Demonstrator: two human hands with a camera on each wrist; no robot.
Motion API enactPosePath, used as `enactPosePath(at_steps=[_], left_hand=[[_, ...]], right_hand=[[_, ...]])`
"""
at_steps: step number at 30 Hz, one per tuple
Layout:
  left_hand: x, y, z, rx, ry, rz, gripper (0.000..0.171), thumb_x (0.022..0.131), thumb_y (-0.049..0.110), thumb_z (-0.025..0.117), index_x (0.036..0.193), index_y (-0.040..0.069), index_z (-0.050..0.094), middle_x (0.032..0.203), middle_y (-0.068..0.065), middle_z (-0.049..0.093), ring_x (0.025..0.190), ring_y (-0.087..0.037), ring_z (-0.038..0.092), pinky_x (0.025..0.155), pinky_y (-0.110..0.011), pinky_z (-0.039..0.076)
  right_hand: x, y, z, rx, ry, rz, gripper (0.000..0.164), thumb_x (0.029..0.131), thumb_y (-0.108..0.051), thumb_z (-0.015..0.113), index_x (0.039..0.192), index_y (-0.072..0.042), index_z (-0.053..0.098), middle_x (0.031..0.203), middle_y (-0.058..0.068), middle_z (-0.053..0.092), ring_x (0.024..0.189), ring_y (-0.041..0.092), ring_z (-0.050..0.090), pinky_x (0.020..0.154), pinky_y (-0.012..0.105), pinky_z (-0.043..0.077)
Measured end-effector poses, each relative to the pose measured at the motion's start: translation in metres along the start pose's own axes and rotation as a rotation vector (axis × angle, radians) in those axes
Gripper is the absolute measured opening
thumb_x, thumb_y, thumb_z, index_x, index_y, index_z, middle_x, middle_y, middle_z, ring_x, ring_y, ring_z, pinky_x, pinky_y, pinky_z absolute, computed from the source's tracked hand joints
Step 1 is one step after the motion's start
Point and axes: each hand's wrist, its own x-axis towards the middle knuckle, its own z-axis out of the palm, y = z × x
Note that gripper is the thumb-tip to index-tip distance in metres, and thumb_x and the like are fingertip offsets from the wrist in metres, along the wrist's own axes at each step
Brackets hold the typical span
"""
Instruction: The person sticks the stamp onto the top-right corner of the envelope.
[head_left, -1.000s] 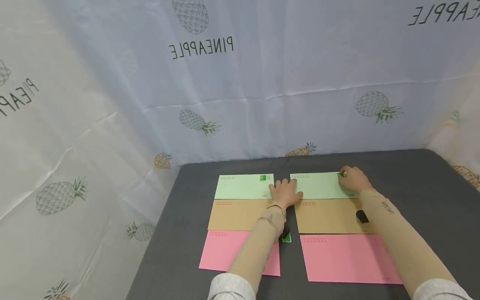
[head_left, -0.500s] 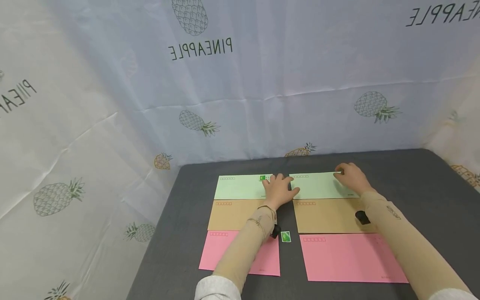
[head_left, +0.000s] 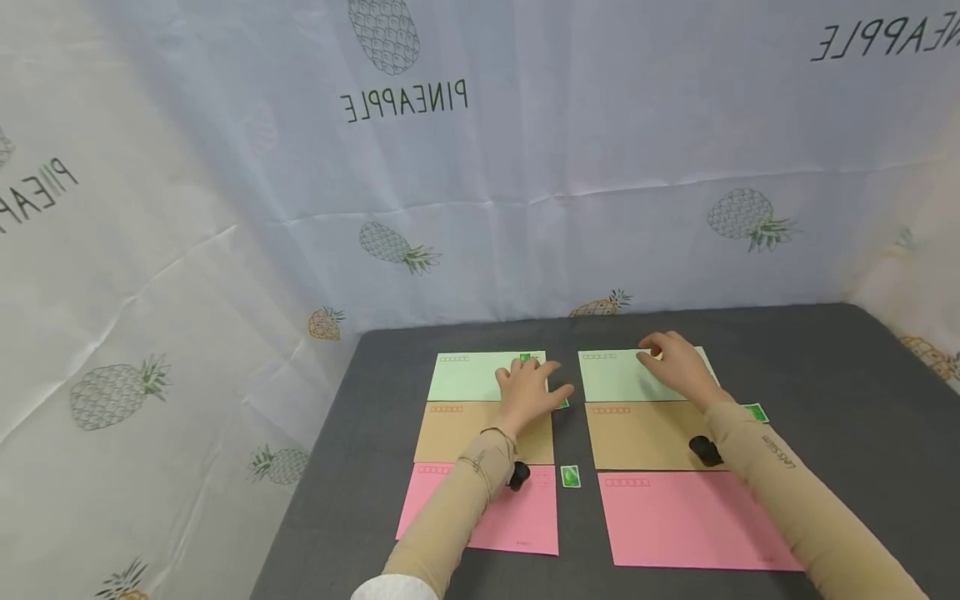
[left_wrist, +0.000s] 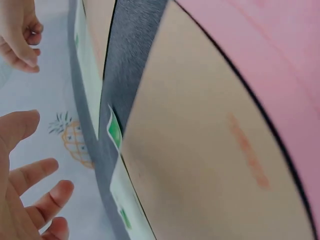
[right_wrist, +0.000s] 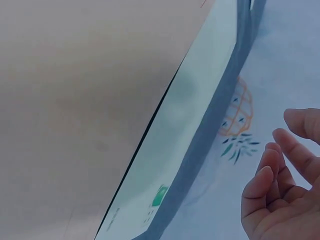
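Note:
My left hand [head_left: 527,392] is over the left pale green envelope [head_left: 468,377] and tan envelope [head_left: 450,429], its fingers spread and holding nothing. A green stamp [head_left: 562,404] peeks out beside its thumb, and another stamp [left_wrist: 114,132] shows by the envelopes in the left wrist view. Over the right pale green envelope [head_left: 607,379] hovers my right hand [head_left: 681,367], fingers loosely bent and nothing between them. In the right wrist view, a green stamp [right_wrist: 160,195] lies at that envelope's corner; my hand hides it in the head view.
Below lie the right tan envelope [head_left: 637,442] and two pink envelopes [head_left: 517,525]. One loose stamp [head_left: 570,476] lies between the columns, another stamp [head_left: 756,412] beyond the right sleeve. A pineapple-print curtain [head_left: 495,258] hangs behind the dark table [head_left: 810,350].
My right hand has let go of the stamp at the right green envelope's corner and drifted left. My left hand has lifted off that envelope's edge and shifted left, uncovering stamps.

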Motion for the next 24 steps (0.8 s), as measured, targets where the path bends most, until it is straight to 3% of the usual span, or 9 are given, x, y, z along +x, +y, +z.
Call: enactPosePath(at_steps=[7,14,24], left_hand=[[-0.016,-0.024,-0.002,-0.028,0.016,-0.055,0.048,0.085,0.052,0.057,0.126,0.026,0.058,0.107,-0.002,0.058,0.091,-0.02,0.041,0.079,-0.043,0.021],[-0.04,-0.048,-0.011,-0.084,0.031,-0.111,0.051,0.081,0.052,0.061,0.124,0.025,0.059,0.1,-0.002,0.058,0.09,-0.021,0.039,0.081,-0.046,0.018],[-0.073,-0.083,-0.027,-0.051,0.055,-0.195,0.054,0.075,0.05,0.07,0.122,0.024,0.061,0.097,-0.003,0.058,0.095,-0.027,0.041,0.085,-0.055,0.017]], right_hand=[[-0.004,-0.023,0.011,0.027,0.019,-0.032,0.031,0.093,-0.022,0.055,0.113,0.0,0.06,0.095,0.017,0.055,0.071,0.021,0.05,0.06,0.031,0.039],[-0.012,-0.049,0.025,0.063,0.034,-0.07,0.028,0.092,-0.021,0.057,0.111,-0.001,0.062,0.092,0.013,0.056,0.07,0.018,0.048,0.061,0.029,0.038],[-0.023,-0.081,0.048,0.116,0.006,-0.115,0.029,0.087,-0.017,0.063,0.111,-0.001,0.062,0.096,0.012,0.059,0.076,0.017,0.052,0.064,0.03,0.042]])
